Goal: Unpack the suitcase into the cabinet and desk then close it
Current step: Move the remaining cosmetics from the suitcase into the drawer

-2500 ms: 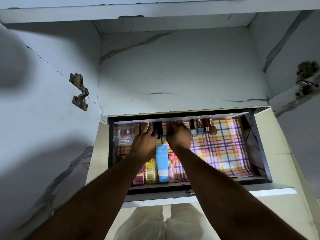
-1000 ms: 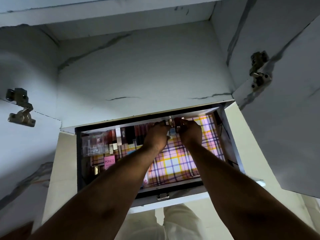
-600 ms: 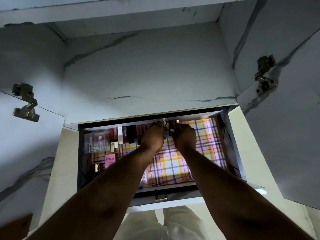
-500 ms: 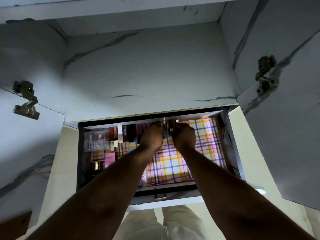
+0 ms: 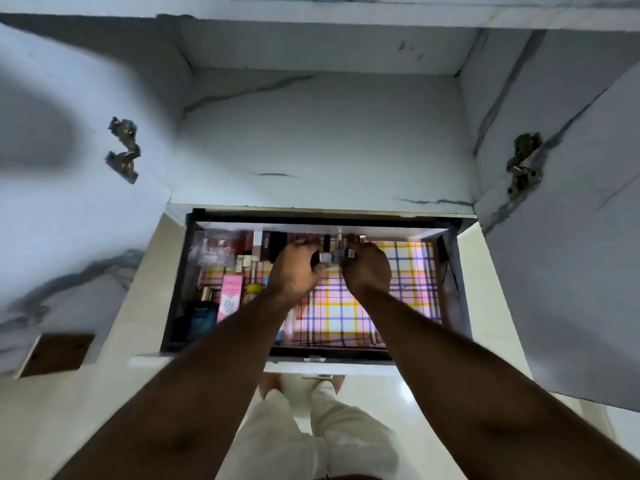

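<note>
Both hands worked at the back of the open drawer (image 5: 446,282): the left hand (image 5: 294,271) and right hand (image 5: 369,270) each pinched small bottles (image 5: 334,256), apparently aligning them in a row (suitcase out of view).

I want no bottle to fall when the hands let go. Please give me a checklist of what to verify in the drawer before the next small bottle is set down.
1. Drawer pulled out far enough to reach the back row: ok.
2. Free space on the plaid liner to the right of the hands: ok.
3. Left hand has a firm hold on a small bottle: cannot tell; its fingers curl at the back row, but what they hold is blurred.
4. Right hand has a firm hold: cannot tell, same reason.
5. Pink tube and dark bottle at the left stay out of the arms' way: ok.
6. Back row bottles standing upright: cannot tell, blurred.
</note>
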